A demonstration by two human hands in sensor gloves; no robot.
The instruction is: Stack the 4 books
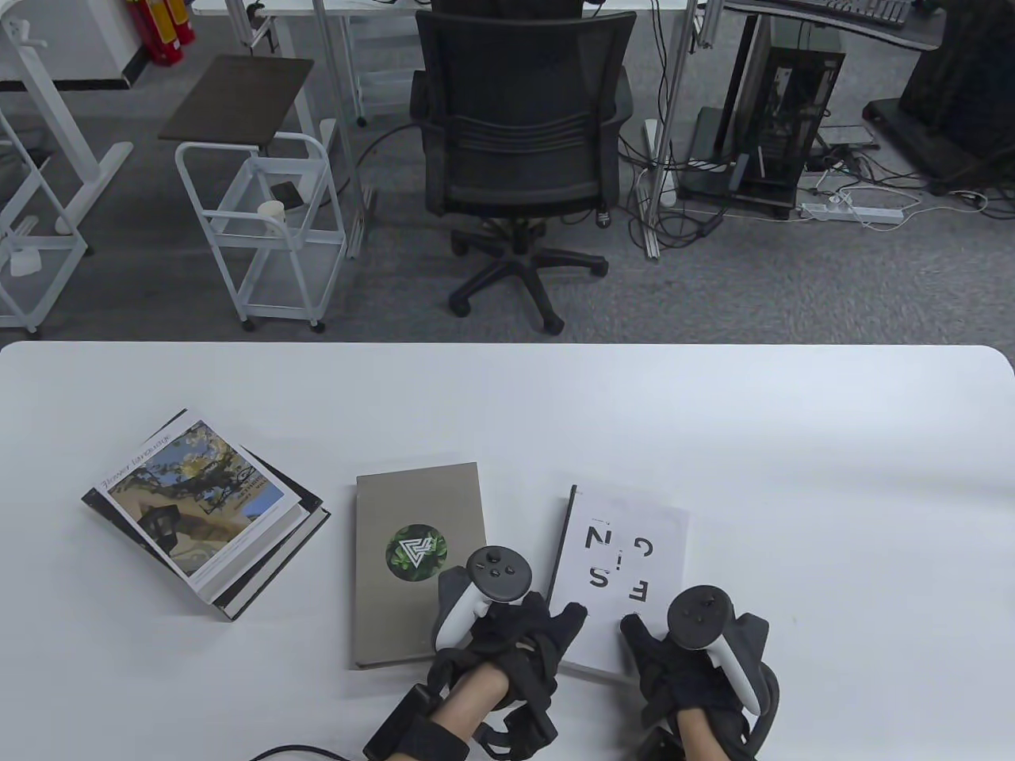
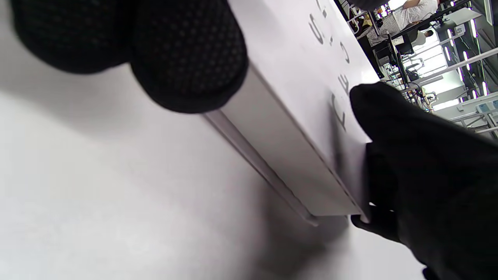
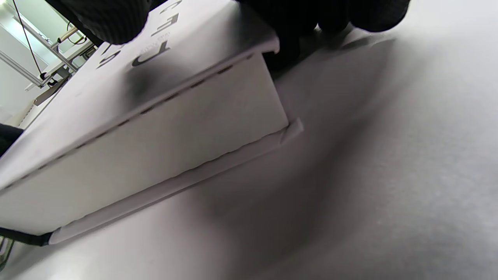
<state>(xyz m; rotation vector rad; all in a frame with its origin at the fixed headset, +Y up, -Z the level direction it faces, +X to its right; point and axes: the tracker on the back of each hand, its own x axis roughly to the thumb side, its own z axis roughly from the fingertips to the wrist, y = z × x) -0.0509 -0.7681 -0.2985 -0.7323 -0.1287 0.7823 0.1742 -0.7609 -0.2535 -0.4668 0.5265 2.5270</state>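
A white book with black letters lies at the table's near middle. My left hand grips its near left corner, and my right hand grips its near right corner, thumb on the cover. In the left wrist view my fingertips press the book's edge. In the right wrist view the book looks raised a little at its near edge. A grey book with a round green emblem lies just left. A picture-cover book lies on a dark book at the far left.
The white table stretches wide to the right and back. Beyond its far edge stand a black office chair and a white cart on the floor.
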